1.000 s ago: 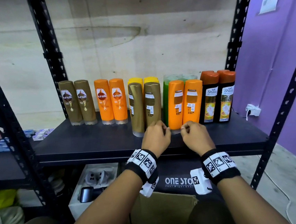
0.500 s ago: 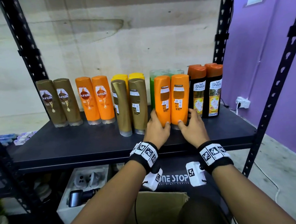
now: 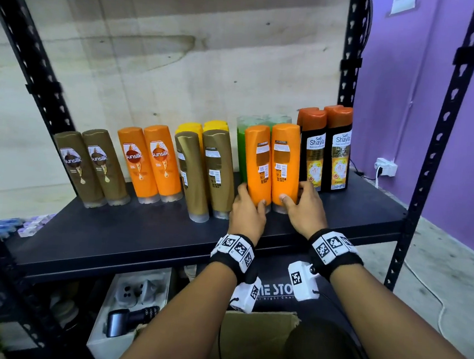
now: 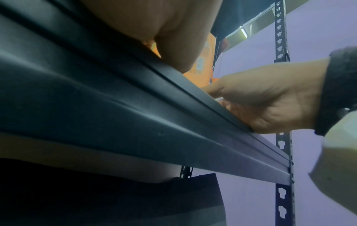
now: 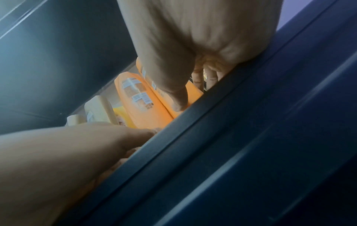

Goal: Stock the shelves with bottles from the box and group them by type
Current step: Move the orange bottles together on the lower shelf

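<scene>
We have our left hand point(image 3: 247, 212) curled round the left of two upright orange plastic bottles point(image 3: 272, 165) and our right hand point(image 3: 304, 207) round the right one, both standing directly ahead on the black metal shelf point(image 3: 143, 234), long axes vertical, each hand equally near.

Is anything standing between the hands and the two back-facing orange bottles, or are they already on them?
Nothing stands between. The left hand grips the left orange bottle low down, and the right hand grips the right orange bottle.
</scene>
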Motion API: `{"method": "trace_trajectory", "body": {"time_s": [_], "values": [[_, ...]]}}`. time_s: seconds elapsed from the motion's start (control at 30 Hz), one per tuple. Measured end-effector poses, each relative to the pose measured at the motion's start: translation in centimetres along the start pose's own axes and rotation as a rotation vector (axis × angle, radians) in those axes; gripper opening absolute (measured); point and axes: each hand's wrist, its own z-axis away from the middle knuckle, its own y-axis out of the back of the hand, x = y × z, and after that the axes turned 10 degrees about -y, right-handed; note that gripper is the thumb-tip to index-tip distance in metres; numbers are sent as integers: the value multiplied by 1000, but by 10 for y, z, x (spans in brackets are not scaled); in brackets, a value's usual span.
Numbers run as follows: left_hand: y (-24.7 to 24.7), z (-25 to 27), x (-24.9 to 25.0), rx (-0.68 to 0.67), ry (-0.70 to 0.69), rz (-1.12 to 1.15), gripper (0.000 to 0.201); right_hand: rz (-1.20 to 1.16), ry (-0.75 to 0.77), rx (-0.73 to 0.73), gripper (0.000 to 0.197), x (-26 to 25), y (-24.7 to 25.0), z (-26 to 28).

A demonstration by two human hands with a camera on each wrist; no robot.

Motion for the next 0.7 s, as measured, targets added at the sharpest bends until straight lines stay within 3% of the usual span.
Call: {"method": "trace_trajectory", "body": {"time_s": [0.7], "values": [[30, 37, 6, -43, -36, 6, 53, 30, -8, -6, 56, -1, 25, 47]]}}
